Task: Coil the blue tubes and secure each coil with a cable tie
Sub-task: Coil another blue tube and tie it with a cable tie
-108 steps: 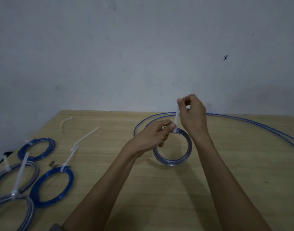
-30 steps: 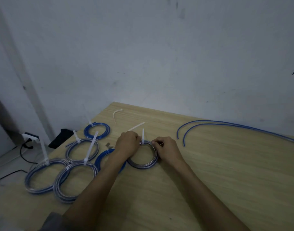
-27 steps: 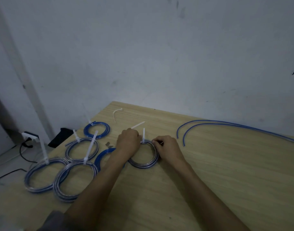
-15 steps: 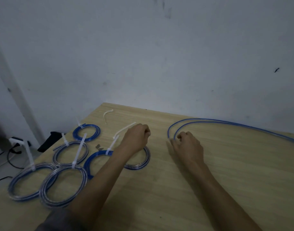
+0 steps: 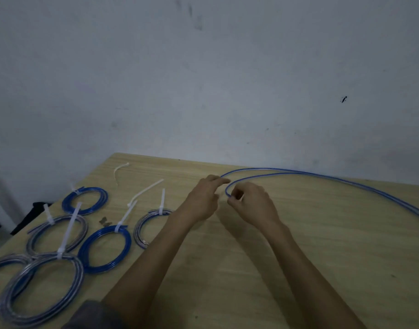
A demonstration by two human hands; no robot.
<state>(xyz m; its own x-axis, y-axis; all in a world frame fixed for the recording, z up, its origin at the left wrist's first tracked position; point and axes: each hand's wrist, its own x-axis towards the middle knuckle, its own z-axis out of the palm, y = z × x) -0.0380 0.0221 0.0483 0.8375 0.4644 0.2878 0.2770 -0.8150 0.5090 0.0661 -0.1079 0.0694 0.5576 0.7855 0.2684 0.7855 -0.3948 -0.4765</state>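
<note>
At bench (image 5: 322,257) centre, your right hand (image 5: 253,204) pinches the loose blue tube (image 5: 298,174) end, left hand (image 5: 203,200) open beside: wind even, stacked loops.

A single head-worn wide-angle camera looks forward and down from the near edge of a pale wood-grain table (image 5: 322,257), close enough that both bare forearms rise from 6 o'clock. It faces a scuffed grey-white plaster wall (image 5: 203,79) filling 12 o'clock. The table's far left corner sits near 10 o'clock. No second view is given.
</note>
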